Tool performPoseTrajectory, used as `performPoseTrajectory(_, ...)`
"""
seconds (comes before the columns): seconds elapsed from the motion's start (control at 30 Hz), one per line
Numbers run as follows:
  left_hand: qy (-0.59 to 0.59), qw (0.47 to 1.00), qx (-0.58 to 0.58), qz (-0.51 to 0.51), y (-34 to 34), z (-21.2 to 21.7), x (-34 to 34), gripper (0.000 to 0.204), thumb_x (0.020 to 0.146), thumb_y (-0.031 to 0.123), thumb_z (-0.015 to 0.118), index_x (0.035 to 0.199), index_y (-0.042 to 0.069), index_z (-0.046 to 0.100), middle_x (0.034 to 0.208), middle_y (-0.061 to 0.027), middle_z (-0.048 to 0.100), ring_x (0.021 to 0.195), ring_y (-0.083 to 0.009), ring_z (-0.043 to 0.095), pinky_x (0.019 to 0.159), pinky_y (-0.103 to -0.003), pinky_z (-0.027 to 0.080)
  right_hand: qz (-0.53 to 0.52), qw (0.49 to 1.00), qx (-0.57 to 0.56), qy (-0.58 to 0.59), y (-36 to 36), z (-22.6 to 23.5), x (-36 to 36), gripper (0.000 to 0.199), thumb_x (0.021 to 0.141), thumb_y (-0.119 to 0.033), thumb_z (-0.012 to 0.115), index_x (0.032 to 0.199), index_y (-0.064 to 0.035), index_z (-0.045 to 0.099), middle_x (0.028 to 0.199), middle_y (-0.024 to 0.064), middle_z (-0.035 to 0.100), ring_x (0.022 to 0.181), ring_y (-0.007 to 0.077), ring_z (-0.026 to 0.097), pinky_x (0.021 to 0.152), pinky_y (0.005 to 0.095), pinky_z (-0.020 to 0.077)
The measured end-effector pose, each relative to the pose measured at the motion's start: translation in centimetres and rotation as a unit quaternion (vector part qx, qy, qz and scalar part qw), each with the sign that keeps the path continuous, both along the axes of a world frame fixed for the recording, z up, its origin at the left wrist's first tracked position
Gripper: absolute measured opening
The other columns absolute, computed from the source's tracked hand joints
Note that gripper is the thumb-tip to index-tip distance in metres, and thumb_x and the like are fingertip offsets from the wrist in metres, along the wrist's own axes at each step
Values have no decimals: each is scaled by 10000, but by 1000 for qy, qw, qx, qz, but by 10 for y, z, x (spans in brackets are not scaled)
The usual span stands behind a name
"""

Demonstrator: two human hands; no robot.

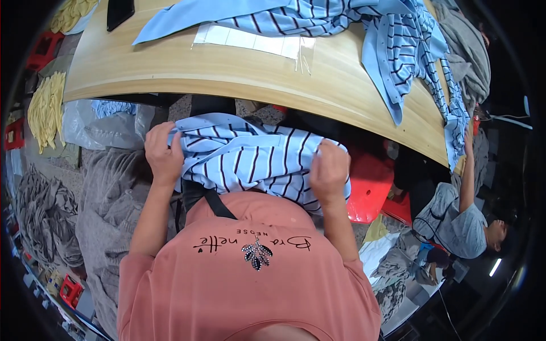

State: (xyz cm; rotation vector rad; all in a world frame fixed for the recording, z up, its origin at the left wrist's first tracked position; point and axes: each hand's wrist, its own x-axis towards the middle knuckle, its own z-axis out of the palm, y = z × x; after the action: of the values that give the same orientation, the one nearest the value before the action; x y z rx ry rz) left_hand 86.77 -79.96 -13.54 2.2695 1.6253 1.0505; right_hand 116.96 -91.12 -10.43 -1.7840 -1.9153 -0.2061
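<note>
A light blue garment with dark stripes (250,162) lies bunched across my lap, below the table's near edge. At its left end my left hand (164,153) is closed, with the fingers curled over the fabric. My right hand (331,170) is closed at the other end, its knuckles up; the fingertips are partly hidden, and cloth hangs below and beside it. A plain light blue strip runs along the middle of the garment, among loose folds.
Another blue striped garment (267,20) spreads over the wooden table (142,68), near a phone (120,12) and a white paper strip (247,41). Grey cloth (114,204) is heaped at my left. A red stool (367,187) and a co-worker (458,219) are at the right.
</note>
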Motion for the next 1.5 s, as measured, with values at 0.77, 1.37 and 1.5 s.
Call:
performPoseTrajectory(0.77, -149, 736, -623, -220, -17, -29, 112, 248, 812, 269, 599, 827, 23, 628, 629, -37, 571, 565, -124, 500, 531, -268, 395, 121, 941, -98, 300, 16, -39, -33, 272, 614, 141, 528, 848, 2, 537, 778, 131, 553, 676, 274, 572, 567, 307, 464)
performPoseTrajectory(1.37, -510, 453, -730, -45, -22, -29, 132, 66, 764, 38, 609, 830, 45, 612, 776, -18, 597, 708, -105, 532, 655, -245, 419, 96, 957, -42, 271, 11, -30, -36, 287, 581, 122, 560, 840, 1, 590, 807, 116, 542, 698, 255, 560, 546, 292, 456)
performPoseTrajectory(1.5, -552, 468, -683, -95, -22, -12, 135, 124, 740, 5, 610, 861, 30, 621, 830, -34, 619, 767, -120, 550, 719, -264, 424, 77, 971, -23, 225, 12, -31, -35, 299, 580, 116, 569, 854, 1, 594, 799, 112, 545, 683, 246, 563, 522, 287, 452)
